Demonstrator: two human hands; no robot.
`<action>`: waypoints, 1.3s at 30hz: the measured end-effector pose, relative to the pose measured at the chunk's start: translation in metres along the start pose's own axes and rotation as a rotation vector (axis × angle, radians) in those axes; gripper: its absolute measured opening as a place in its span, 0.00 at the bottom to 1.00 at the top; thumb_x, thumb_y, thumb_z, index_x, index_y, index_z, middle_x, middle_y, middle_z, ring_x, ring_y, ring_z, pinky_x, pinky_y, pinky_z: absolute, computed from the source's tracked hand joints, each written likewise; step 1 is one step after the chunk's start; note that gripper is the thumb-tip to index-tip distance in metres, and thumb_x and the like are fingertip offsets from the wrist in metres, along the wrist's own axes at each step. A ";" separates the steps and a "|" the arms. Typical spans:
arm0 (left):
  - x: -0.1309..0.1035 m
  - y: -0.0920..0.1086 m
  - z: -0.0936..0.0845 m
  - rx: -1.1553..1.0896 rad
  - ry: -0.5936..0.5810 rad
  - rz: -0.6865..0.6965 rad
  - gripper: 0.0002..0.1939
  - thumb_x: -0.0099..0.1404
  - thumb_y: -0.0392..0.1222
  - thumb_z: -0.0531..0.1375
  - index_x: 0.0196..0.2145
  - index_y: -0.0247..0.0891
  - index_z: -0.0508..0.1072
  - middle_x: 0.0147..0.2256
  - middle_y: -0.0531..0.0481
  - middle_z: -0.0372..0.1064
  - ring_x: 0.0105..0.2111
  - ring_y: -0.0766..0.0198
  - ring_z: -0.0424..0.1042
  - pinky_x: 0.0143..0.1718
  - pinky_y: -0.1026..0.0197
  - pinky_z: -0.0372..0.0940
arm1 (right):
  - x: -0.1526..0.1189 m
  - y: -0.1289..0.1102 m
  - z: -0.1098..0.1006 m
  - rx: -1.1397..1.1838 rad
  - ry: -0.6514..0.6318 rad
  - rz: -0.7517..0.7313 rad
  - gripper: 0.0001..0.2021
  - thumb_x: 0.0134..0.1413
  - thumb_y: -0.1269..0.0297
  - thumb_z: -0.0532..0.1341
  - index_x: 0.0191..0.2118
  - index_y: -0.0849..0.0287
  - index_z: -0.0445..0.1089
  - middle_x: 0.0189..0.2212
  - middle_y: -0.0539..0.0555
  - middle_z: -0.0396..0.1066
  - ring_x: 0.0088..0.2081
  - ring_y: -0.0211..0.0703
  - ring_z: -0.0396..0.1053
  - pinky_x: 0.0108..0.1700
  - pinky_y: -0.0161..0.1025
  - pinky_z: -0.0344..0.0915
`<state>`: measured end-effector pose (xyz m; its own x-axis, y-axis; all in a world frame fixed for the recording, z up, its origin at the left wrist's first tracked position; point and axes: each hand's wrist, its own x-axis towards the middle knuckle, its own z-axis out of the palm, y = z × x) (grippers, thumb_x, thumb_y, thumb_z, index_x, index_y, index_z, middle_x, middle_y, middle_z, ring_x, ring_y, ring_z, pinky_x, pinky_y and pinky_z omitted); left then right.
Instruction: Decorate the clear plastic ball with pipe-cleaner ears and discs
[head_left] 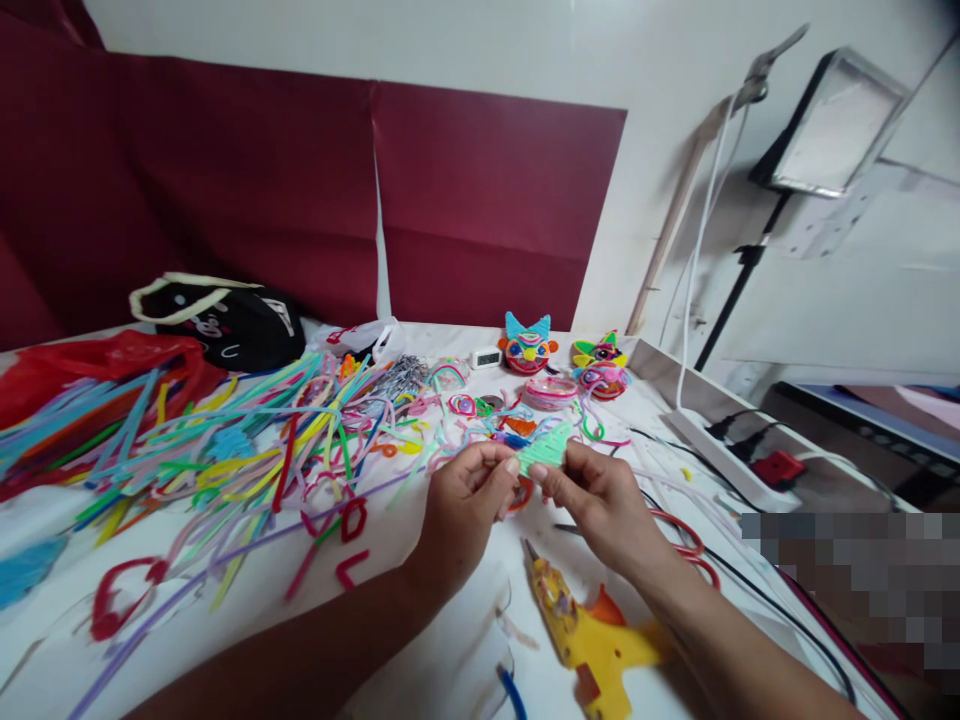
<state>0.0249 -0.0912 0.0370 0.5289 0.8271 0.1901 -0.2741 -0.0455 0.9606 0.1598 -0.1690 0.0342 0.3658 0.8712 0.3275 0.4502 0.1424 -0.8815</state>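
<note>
Between my two hands is a light green piece of coiled pipe cleaner (547,447), roughly triangular. My left hand (466,505) pinches its left edge between thumb and fingers. On the other side my right hand (611,500) is closed on its right edge, thumb in front. Just below lies a yellow glue gun (592,640), nozzle pointing away from me. Red-handled scissors (686,540) rest partly hidden beneath my right forearm. Behind the hands stands a finished-looking animal head of pipe cleaners (528,345) with blue ears.
Many coloured pipe cleaners (247,440) spread over the table's left side. A black bag (232,325) and red plastic bag (105,365) sit behind them. A second colourful head (602,365) and small white clock (486,358) stand at the back. To the right are a power strip (739,460) and black cables.
</note>
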 end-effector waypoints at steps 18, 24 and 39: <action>-0.001 -0.001 0.000 0.027 -0.015 0.016 0.11 0.57 0.46 0.64 0.31 0.36 0.73 0.16 0.59 0.59 0.17 0.72 0.57 0.18 0.69 0.51 | 0.001 -0.005 -0.005 0.088 -0.028 0.063 0.20 0.52 0.45 0.64 0.27 0.58 0.66 0.21 0.45 0.57 0.24 0.35 0.51 0.25 0.36 0.47; -0.001 -0.001 0.000 0.034 -0.024 0.054 0.09 0.58 0.44 0.63 0.32 0.36 0.74 0.18 0.58 0.62 0.18 0.72 0.59 0.19 0.68 0.54 | 0.002 -0.008 -0.007 0.106 -0.034 0.071 0.19 0.51 0.47 0.65 0.25 0.58 0.64 0.20 0.45 0.56 0.23 0.35 0.51 0.25 0.36 0.48; 0.003 -0.005 -0.005 0.138 -0.062 0.124 0.09 0.63 0.45 0.60 0.31 0.36 0.72 0.18 0.58 0.61 0.18 0.72 0.57 0.19 0.69 0.52 | 0.001 -0.007 -0.011 0.063 -0.085 0.087 0.21 0.52 0.44 0.63 0.26 0.58 0.62 0.19 0.43 0.53 0.22 0.33 0.48 0.24 0.36 0.45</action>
<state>0.0238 -0.0857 0.0313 0.5478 0.7744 0.3164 -0.2296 -0.2245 0.9470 0.1661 -0.1743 0.0445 0.3296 0.9178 0.2214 0.3667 0.0917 -0.9258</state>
